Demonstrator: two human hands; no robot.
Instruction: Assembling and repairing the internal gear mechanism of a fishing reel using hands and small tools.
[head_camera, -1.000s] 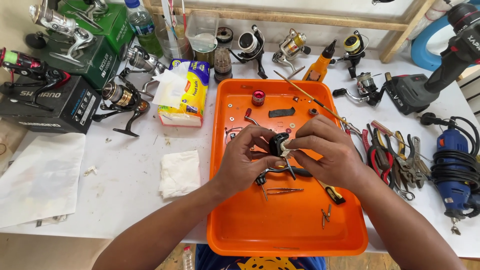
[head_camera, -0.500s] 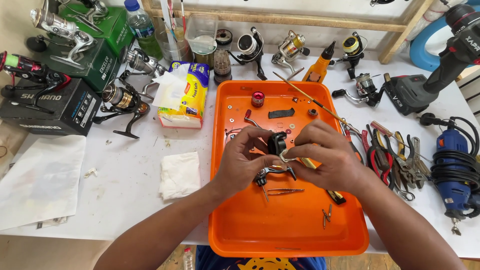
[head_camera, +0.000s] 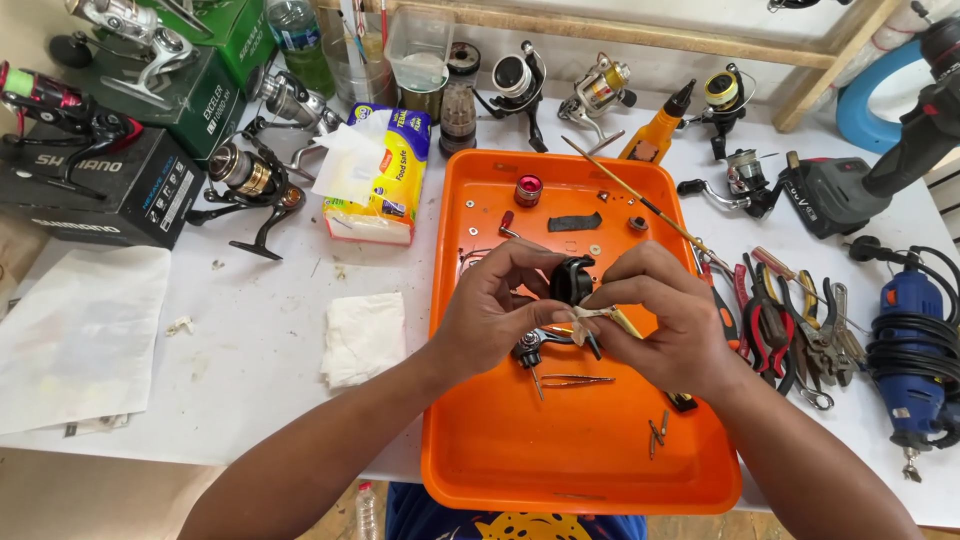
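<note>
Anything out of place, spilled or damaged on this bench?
Nothing looks spilled or broken. Both hands, left hand and right hand, hold a small black reel part over the orange tray, where loose screws and tweezers lie scattered. A crumpled white tissue sits on the table beside it.

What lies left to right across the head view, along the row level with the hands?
White paper sheet → crumpled white tissue → left hand → small black reel part held between both hands → right hand → pile of red-handled pliers → blue rotary power tool.
</note>
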